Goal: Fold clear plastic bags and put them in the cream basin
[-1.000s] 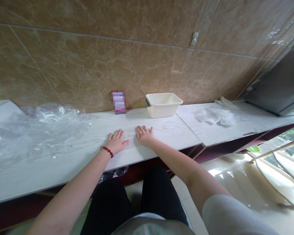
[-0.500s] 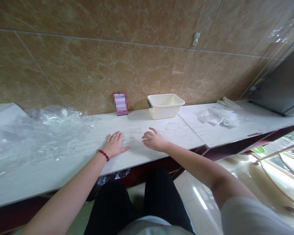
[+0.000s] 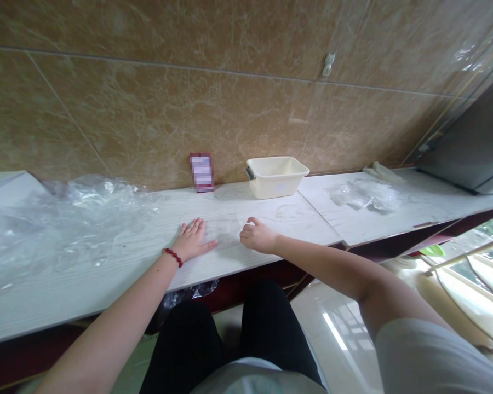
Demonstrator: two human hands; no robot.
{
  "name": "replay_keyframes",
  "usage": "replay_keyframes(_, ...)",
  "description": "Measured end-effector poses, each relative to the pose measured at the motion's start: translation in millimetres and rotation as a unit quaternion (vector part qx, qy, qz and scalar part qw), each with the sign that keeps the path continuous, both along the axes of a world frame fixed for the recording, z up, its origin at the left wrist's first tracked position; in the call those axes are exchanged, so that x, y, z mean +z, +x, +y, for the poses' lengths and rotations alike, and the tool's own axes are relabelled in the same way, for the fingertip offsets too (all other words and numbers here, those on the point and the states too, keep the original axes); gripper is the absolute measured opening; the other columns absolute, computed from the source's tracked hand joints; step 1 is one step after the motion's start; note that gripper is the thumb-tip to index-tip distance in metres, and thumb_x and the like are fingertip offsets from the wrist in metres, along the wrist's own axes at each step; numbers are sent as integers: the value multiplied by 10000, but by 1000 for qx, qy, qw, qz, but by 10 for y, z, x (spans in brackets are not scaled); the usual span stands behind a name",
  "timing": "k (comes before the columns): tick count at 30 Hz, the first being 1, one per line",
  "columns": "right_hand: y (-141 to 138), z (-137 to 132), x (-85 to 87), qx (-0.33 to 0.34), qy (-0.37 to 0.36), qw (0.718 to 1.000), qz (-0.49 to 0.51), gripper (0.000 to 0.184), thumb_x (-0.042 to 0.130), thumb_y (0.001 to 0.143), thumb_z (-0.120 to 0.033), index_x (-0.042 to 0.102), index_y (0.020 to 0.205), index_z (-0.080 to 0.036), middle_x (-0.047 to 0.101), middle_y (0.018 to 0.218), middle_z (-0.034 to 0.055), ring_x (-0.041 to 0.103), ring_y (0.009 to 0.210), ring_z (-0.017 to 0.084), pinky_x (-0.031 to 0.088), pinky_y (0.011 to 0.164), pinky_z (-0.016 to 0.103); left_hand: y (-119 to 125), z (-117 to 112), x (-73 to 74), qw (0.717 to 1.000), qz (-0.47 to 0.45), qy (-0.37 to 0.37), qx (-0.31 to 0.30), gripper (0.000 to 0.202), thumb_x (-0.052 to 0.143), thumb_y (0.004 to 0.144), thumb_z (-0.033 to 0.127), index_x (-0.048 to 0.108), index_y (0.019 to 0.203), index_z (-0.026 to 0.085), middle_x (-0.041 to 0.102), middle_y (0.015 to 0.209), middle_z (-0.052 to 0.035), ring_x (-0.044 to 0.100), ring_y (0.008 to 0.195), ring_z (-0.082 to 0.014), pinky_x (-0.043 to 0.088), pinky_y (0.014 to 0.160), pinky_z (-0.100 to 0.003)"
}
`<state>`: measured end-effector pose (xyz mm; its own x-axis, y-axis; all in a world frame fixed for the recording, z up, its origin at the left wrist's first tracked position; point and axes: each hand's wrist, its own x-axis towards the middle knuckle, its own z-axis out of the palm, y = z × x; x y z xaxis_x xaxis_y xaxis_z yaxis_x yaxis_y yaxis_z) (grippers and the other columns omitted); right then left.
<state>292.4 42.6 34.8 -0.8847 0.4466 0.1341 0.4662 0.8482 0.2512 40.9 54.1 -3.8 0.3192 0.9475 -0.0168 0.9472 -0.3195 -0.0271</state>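
The left hand (image 3: pixel 193 241) lies flat, fingers spread; the right hand (image 3: pixel 258 237) curls loosely, 2 bare arms (image 3: pixel 115 309) stretched forward.

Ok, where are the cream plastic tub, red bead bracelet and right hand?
Cream plastic tub (image 3: pixel 274 179): head view, front wall.
Red bead bracelet (image 3: pixel 172 257): head view, beads at the wrist.
Right hand (image 3: pixel 258 237): head view, back of hand.

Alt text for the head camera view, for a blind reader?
Left hand lies flat on a white shelf, right hand curled beside it. A cream plastic tub sits beyond them; crumpled clear plastic lies to the left.
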Motion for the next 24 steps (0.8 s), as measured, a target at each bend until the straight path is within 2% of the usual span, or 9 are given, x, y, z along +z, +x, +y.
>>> replay_keyframes(3,11,14,59,-13,15,1000,2,223,354,795,-158,576,789,-165,588,822,65,455,802,163,212,854,385,75,-85,58,1000,-16,12,-7,909,205,685,686,156,1309,28,137,1368,-174,98,1259,-268,74,1000,-448)
replay_keyframes(6,20,15,145,-14,25,999,25,208,370,781,-186,576,800,-157,588,841,70,460,811,172,207,850,392,283,-249,129,997,-42,28,-65,851,301,683,658,215,1301,79,200,1362,-139,134,1255,-260,66,1006,-450)
replay_keyframes(10,-8,10,261,10,24,997,66,193,391,761,-191,575,797,-149,590,819,71,469,820,176,200,858,404,593,-392,249,993,-89,23,-77,562,373,777,383,317,1256,92,396,1263,-148,300,1195,-245,154,992,-438)
replay_keyframes(13,-34,40,343,21,-17,992,126,170,418,745,-193,577,791,-154,594,817,67,477,836,174,211,865,398,664,-350,394,986,-152,-32,-59,398,325,792,191,459,1158,111,545,1105,-148,483,1043,-230,264,944,-392)
replay_keyframes(16,-31,141,417,-2,-113,958,263,173,446,746,-248,570,828,-161,594,842,60,489,866,167,262,862,361,581,-269,607,943,-300,-142,-33,308,367,789,228,589,977,126,597,1021,-123,533,963,-238,355,869,-360)
replay_keyframes(17,-26,193,433,-20,-159,933,323,195,445,753,-281,563,851,-161,591,869,61,493,882,164,284,856,345,534,-249,687,909,-369,-194,-22,289,400,781,256,602,939,122,603,1009,-117,535,957,-240,371,854,-357)
replay_keyframes(19,-26,318,445,-73,-270,849,449,269,414,774,-362,540,907,-165,574,947,65,503,903,158,337,827,323,434,-216,840,798,-517,-310,-1,278,456,767,274,594,955,123,602,1018,-107,530,968,-232,392,844,-353)
replay_keyframes(22,-74,512,405,-145,-473,655,570,414,281,803,-489,509,963,-183,551,1018,65,536,869,158,407,752,324,287,-139,982,617,-680,-394,23,282,478,767,211,560,1029,144,572,1078,-97,504,1015,-223,416,838,-364)
replay_keyframes(24,-140,621,360,-141,-612,534,566,538,186,795,-568,513,960,-175,568,987,77,558,828,171,433,713,342,195,-41,987,553,-733,-393,44,278,461,774,161,558,1034,146,576,1070,-94,521,993,-219,436,820,-369)
